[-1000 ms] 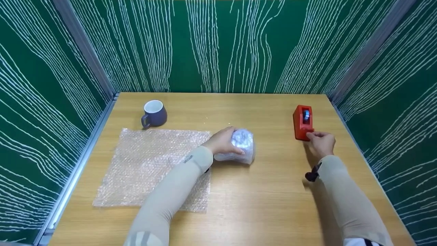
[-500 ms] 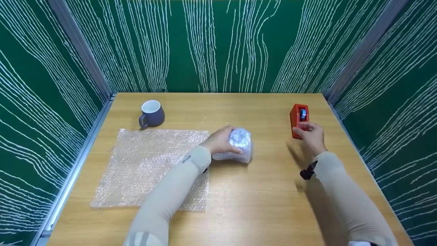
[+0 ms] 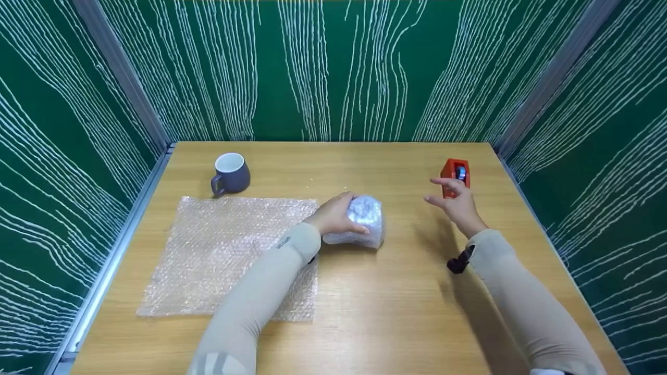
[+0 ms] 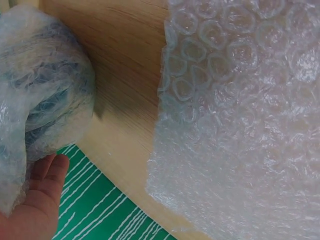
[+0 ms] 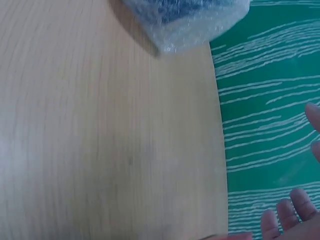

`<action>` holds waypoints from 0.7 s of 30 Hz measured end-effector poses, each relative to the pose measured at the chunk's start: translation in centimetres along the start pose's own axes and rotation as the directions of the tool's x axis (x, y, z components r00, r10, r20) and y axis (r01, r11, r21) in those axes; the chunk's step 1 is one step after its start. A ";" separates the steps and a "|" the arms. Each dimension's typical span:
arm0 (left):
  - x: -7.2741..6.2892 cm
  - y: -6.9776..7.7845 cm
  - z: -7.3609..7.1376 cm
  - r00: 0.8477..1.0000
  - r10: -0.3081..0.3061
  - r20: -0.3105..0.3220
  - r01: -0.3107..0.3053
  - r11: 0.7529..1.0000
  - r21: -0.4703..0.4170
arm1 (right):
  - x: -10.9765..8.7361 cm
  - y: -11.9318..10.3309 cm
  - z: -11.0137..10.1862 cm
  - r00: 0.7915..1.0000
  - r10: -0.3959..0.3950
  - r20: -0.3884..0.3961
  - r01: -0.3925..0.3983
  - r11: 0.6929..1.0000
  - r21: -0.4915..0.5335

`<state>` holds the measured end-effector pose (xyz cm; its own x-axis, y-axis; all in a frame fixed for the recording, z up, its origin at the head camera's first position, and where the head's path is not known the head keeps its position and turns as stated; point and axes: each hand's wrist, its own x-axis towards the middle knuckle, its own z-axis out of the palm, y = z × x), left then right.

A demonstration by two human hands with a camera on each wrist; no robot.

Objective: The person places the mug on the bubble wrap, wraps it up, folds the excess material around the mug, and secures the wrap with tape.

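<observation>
My left hand (image 3: 332, 214) grips a bundle wrapped in bubble wrap (image 3: 366, 214), which lies on the table near its middle. Dark blue shows through the wrap in the left wrist view, but what is inside cannot be made out. My right hand (image 3: 460, 205) is raised just in front of the red tape dispenser (image 3: 448, 167), thumb and forefinger spread apart. I see nothing between these fingers; a thin clear strip could escape notice. The hand hides the dispenser's front end, while its tape roll (image 3: 460, 173) shows above.
A flat sheet of bubble wrap (image 3: 224, 250) lies on the left half of the table (image 3: 385, 312), partly under the left forearm. Behind it stands a blue-grey mug (image 3: 232, 173), handle to the front left. Green walls with white lines enclose the back and sides.
My right hand has left the front end of the tape dispenser and moved left and up, its thumb and forefinger parting. The left hand stays on the wrapped bundle.
</observation>
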<state>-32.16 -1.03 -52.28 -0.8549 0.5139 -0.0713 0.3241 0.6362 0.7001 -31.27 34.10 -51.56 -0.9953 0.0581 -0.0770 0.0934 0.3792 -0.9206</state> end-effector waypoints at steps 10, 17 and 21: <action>0.1 -0.2 0.1 1.000 0.004 -0.005 -0.004 1.000 -0.013 | -1.0 -1.7 1.7 0.985 -0.035 0.169 0.029 0.999 0.039; -0.1 -0.2 0.2 1.000 0.004 -0.007 -0.004 1.000 -0.026 | -1.5 -2.8 3.2 0.961 -0.084 0.264 0.071 0.996 0.057; -0.1 -0.2 0.2 1.000 0.003 -0.009 -0.004 1.000 -0.026 | -1.7 -3.3 4.1 0.947 -0.123 0.296 0.100 0.991 0.091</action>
<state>-32.05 -1.16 -52.55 -0.8573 0.5110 -0.0626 0.3165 0.6191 0.7187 -30.00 28.92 -49.93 -0.9615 -0.2650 -0.0734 -0.0092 0.2976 -0.9546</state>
